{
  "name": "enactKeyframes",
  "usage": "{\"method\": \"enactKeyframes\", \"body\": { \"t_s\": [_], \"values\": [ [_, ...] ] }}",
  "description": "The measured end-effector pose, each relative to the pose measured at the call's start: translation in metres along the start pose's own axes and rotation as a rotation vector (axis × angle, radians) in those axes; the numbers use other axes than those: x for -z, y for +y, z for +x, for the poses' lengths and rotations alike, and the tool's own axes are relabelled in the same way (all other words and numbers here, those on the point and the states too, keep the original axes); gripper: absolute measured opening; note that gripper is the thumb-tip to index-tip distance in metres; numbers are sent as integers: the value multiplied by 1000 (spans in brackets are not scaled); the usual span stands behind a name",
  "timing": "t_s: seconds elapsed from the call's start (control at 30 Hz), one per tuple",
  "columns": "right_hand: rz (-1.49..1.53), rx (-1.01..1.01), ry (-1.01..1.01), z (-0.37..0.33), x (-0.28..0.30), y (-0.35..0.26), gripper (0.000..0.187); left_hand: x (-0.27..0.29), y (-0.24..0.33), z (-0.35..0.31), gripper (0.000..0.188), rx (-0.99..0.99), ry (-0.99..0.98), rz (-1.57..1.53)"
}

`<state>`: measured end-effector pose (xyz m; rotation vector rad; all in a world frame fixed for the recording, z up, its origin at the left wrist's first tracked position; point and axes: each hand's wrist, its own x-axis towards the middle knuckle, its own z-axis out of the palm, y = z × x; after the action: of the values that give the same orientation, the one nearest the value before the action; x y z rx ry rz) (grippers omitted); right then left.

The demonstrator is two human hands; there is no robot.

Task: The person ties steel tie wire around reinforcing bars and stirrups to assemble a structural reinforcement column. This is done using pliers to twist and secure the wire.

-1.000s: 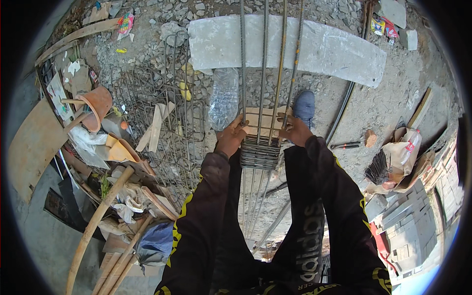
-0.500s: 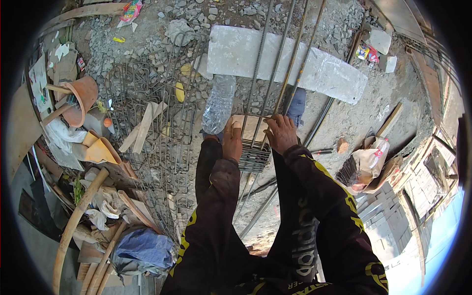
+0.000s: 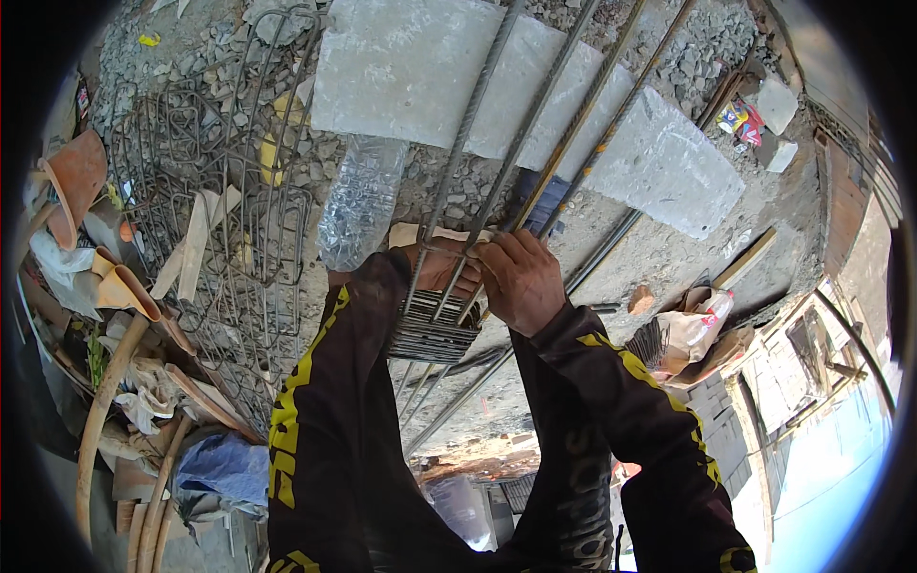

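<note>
Long ribbed steel bars (image 3: 463, 110) run from the far side toward me and pass through a bundle of bent steel stirrups (image 3: 430, 329) between my legs. My left hand (image 3: 444, 265) reaches in behind the bars, its fingers curled around a single stirrup set apart from the bundle. The bars hide part of that hand. From the right, my right hand (image 3: 521, 282) pinches the same stirrup near one of the bars, fingertips pressed together. Beyond the hands, the bars pass over a pale concrete slab (image 3: 401, 81).
A crushed plastic bottle (image 3: 361, 201) lies left of my hands. Farther left sit a tangle of bent rebar frames (image 3: 181, 143), wood strips (image 3: 196, 244) and a blue sheet (image 3: 224, 473). At right are a torn sack (image 3: 683, 329) and a brick piece (image 3: 641, 300).
My left hand has moved from beside the bars to behind them. My right hand has shifted left and closed in a pinch. The view has tilted, and the bars now slant more.
</note>
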<state>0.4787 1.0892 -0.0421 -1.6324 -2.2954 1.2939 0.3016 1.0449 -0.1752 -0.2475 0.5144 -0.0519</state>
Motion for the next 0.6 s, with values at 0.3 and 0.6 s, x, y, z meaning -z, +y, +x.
{"method": "enactKeyframes", "body": {
  "t_s": [0.3, 0.6],
  "values": [
    [155, -91, 74, 22, 20, -3, 22, -26, 11, 0, 45, 87, -78, -60],
    [165, -59, 49, 38, 51, -2, 25, -57, 23, -3, 42, 151, -103, -4]
  ]
}}
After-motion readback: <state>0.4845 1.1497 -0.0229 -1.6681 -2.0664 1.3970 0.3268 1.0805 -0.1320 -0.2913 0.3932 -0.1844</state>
